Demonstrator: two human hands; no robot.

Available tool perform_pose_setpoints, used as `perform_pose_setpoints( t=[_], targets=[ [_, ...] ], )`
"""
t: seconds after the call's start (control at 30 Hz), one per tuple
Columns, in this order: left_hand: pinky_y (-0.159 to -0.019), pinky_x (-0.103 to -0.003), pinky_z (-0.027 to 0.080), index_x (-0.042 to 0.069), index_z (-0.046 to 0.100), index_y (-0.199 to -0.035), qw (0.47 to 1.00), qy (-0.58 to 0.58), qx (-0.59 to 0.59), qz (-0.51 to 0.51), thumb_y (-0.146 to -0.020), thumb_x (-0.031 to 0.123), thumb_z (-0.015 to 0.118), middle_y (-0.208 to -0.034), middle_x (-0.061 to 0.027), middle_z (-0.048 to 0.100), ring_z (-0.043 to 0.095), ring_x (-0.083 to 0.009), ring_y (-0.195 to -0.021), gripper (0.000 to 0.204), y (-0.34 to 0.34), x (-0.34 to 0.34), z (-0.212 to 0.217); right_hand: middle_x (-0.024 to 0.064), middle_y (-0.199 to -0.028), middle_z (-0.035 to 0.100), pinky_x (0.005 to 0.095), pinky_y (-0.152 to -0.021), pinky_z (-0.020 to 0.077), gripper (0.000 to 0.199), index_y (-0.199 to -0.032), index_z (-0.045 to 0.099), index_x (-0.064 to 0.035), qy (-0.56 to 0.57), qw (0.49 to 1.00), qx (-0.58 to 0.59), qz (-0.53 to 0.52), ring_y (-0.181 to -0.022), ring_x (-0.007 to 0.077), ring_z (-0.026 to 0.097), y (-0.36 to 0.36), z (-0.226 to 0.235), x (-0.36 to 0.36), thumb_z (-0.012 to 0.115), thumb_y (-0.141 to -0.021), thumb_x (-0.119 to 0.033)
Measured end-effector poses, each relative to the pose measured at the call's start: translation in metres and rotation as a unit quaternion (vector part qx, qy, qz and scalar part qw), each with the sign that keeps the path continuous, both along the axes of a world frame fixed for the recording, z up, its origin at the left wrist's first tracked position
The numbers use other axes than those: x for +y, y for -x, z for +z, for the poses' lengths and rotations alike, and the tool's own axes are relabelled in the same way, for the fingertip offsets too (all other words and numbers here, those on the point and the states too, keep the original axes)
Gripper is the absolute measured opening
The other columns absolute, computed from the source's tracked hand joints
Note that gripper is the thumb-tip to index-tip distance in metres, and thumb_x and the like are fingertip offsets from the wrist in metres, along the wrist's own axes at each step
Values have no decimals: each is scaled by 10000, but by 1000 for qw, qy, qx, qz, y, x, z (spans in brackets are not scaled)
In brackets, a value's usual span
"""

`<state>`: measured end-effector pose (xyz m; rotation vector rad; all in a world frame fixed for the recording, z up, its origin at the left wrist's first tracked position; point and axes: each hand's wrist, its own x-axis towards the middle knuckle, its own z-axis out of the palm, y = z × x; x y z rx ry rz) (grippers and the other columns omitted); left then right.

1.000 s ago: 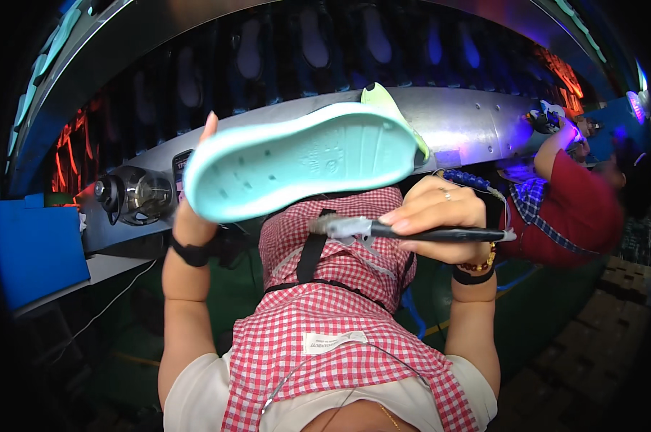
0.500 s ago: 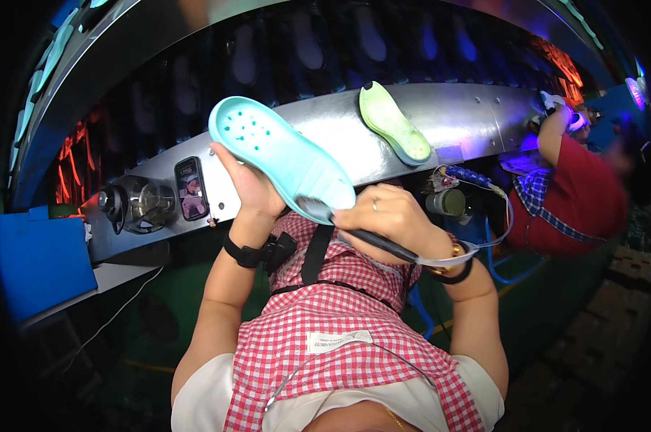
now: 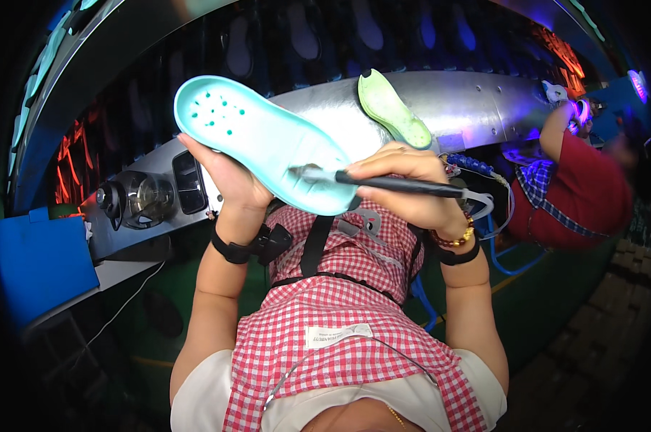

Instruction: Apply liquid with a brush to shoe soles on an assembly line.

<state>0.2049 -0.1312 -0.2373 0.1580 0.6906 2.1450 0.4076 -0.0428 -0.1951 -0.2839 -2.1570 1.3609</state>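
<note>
A turquoise shoe sole (image 3: 286,147) with a raised rim and a cluster of dark green dots lies tilted across my left hand (image 3: 230,180). That hand is closed round its lower left edge, the thumb by the rim, the other fingers hidden beneath. My right hand (image 3: 408,198) grips a black-handled brush (image 3: 404,183) joined to a clear tube near the wrist. The bristles, blurred by motion, touch or hover just over the sole's inner face toward its right end. Beyond, a light green sole (image 3: 391,108) rests on the metal bench (image 3: 458,101).
A dark-lidded clear bottle (image 3: 147,198) and a phone (image 3: 188,181) stand and lie on the bench at left. A blue panel (image 3: 44,263) is at far left. At right, a person in red (image 3: 581,191) works nearby. Dark racked soles (image 3: 304,32) line the back.
The turquoise sole has shifted left and up with my left hand. My right hand has turned the brush flatter and moved its bristles inward from the sole's edge. The phone screen has gone dark.
</note>
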Motion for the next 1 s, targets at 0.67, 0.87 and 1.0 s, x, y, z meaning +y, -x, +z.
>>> perform_pose_setpoints(
  t=[0.67, 0.87, 1.0],
  targets=[
    [-903, -457, 406, 3, 338, -1269, 984, -80, -43, -153, -874, 539, 246, -1171, -193, 487, 512, -343, -1038, 672, -40, -7, 14, 92, -894, 630, 210, -716, 463, 168, -938, 591, 27, 322, 944, 64, 3, -795, 91, 579, 5, -7, -21, 591, -771, 9],
    [-900, -465, 408, -1, 365, -1249, 983, -87, -30, -157, -870, 444, 374, -1169, -197, 489, 507, -324, -1049, 584, -33, -7, 11, 90, -856, 637, 224, -687, 477, 202, -943, 613, 23, 261, 962, 42, 64, -772, 96, 588, 7, 6, -14, 614, -741, 19],
    [-900, -454, 410, -2, 381, -1234, 985, -80, -32, -149, -857, 369, 443, -1166, -189, 494, 518, -317, -1031, 532, -28, -4, 12, 90, -846, 641, 211, -685, 474, 184, -913, 630, 19, 236, 971, 15, 27, -756, 96, 592, 12, 9, -6, 640, -731, -8]
  ],
)
